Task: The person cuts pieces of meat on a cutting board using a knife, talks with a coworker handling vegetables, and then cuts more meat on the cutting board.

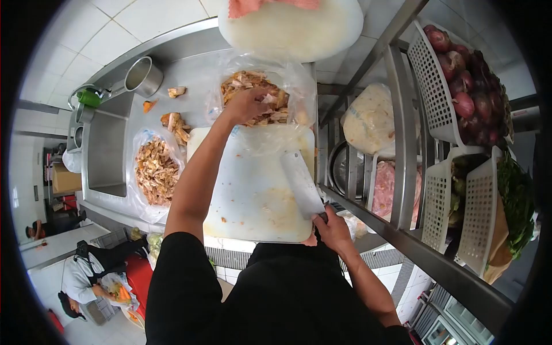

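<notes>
White wall tiles [126, 23] run behind a long stainless-steel counter [187, 57], and over towards the left sits a deep rectangular steel sink [107, 155]! Across on the right stands a grey metal-barred rack [399, 103]; down below, white floor tiles [388, 276] meet slotted grey drain grating [231, 258], and bright light fills this kitchen.

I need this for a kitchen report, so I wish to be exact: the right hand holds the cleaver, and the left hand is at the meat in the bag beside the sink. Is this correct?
Not quite: the head view shows the left hand at the meat in the other plastic bag, by the far edge of the cutting board. The right hand does hold the cleaver.
</notes>
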Tool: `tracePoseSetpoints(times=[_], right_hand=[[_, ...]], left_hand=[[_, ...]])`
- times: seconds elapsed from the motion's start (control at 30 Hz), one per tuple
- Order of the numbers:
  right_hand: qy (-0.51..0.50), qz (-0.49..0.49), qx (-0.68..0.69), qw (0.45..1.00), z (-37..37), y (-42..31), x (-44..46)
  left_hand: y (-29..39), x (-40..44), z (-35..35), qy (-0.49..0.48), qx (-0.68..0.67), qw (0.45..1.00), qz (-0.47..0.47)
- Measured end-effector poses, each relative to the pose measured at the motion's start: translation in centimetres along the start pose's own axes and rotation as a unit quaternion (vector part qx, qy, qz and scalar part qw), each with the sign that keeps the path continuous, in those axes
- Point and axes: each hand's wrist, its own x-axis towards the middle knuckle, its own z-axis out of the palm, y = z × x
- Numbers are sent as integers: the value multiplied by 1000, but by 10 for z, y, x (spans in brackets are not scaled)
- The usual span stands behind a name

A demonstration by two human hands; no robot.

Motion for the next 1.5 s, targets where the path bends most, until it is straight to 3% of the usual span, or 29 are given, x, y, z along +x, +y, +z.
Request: tracePoseSetpoints(times=[0.07,0.17,0.23,0.3,0.33,0.4,0.53,0.6,0.73,0.87,0.97,1.0,1.03,1.07,1.13,1.2,1.33,1.5], right_hand=[[-8,5,12,1000,-1,-4,1],[2,-8,2,1000,2,-8,5],[2,7,1,1000,4,-9,8],[10,8,-14,1000,2,-15,6],[15,9,-26,1000,2,-18,3],[19,12,-19,1000,4,-19,1],[22,3,-18,1000,9,-13,5],[31,-16,-18,999,7,-13,5],[35,-29,-8,999,14,3,14],[23,-15,1,1000,10,-6,11],[11,-18,7,1000,12,0,15],[18,-26,-18,999,8,-11,10],[15,-27,-22,999,7,-15,6],[28,-55,-45,997,7,-18,3],[41,-85,-69,993,7,-25,-2],[38,-96,-144,984,7,-32,-5],[37,-118,-146,981,2,-40,-14],[42,-71,-36,996,-7,-17,-21]], left_hand=[[-16,6,6,11,79,996,-43],[30,1,4,-4,135,988,-74],[20,18,8,17,167,985,-47],[28,26,-1,-3,119,983,-140],[32,23,-6,-2,119,983,-137],[35,11,-20,111,85,987,-73],[40,-28,-32,144,60,985,-69],[38,-63,-22,10,-154,988,-31],[46,-151,33,-4,-266,963,-45],[43,-217,84,38,-271,961,-43],[44,-244,99,-40,-358,924,-130],[52,-249,95,15,-185,977,-102],[56,-253,93,68,-3,995,-70],[56,-255,95,70,-5,995,-73],[56,-257,99,179,33,982,-57],[57,-255,106,179,-13,982,-56],[54,-245,117,154,-54,986,-18],[63,-248,124,112,-69,991,8]])
